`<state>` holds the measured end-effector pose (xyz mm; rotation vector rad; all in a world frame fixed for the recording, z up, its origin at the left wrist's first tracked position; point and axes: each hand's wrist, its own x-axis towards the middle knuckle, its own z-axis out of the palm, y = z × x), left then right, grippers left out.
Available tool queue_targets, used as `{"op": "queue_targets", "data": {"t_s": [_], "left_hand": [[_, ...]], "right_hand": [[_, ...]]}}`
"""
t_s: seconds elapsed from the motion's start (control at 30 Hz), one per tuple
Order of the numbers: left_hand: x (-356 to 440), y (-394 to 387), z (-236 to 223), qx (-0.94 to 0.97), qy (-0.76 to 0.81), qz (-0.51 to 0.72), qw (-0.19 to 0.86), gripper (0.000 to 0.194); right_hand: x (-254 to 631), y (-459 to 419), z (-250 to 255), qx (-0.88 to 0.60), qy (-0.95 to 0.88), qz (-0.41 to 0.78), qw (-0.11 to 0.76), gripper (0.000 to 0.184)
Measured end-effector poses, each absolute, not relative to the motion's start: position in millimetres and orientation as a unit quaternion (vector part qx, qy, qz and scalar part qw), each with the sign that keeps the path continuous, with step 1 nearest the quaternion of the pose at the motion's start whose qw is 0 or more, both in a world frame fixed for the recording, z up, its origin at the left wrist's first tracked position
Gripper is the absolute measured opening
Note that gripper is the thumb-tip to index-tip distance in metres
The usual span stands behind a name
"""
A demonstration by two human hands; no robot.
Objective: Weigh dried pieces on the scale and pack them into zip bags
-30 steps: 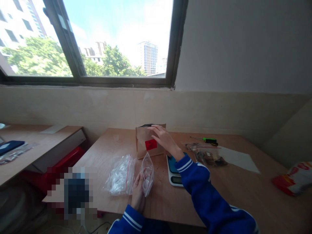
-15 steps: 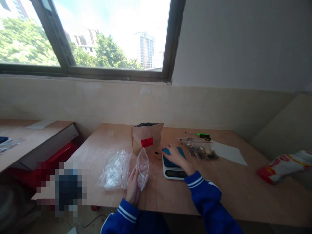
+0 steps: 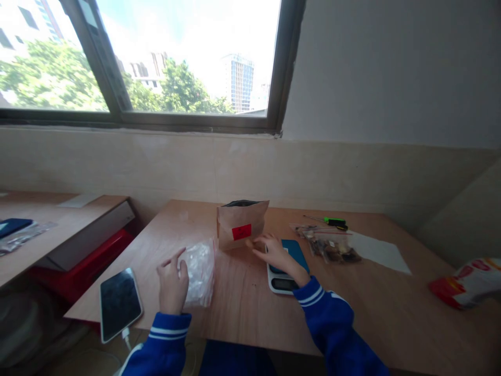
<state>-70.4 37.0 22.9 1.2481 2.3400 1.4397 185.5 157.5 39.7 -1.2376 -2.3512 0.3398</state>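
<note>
On the wooden tabletop (image 3: 242, 313), the open left hand (image 3: 171, 287) neared a clear plastic bag (image 3: 200, 274), while the open right hand (image 3: 276, 256) touched a brown paper pouch (image 3: 238, 222), as if steadying it.

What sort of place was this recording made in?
Most likely a small indoor workroom set up for weighing and bagging small items: a digital scale, a kraft paper pouch and a clear zip bag sit on a bare plywood desk below a window.
</note>
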Motion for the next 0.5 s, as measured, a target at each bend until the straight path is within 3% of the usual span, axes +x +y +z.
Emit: {"op": "queue_targets", "data": {"t_s": [0.13,0.23,0.3,0.4,0.5], "left_hand": [[-78.9,44.3,-8.5,0.445,0.820,0.346,-0.097,0.047],[-65.7,46.5,-36.6,0.598,0.750,0.274,-0.070,0.044],[-57.0,47.2,-58.0,0.616,0.762,0.195,-0.039,0.045],[-52.6,47.8,-85.6,0.619,0.773,0.136,-0.040,0.048],[-57.3,48.5,-98.7,0.629,0.768,0.114,-0.039,0.049]], "right_hand": [[179.3,166.9,100.7,-0.333,-0.818,0.170,0.437,0.023],[169.4,189.1,133.7,-0.305,-0.785,0.146,0.519,0.028],[162.6,204.4,141.5,-0.308,-0.792,0.114,0.514,0.026],[154.1,215.8,135.8,-0.329,-0.839,0.069,0.428,0.015],[149.7,211.2,125.0,-0.342,-0.870,0.017,0.356,0.019]]}}
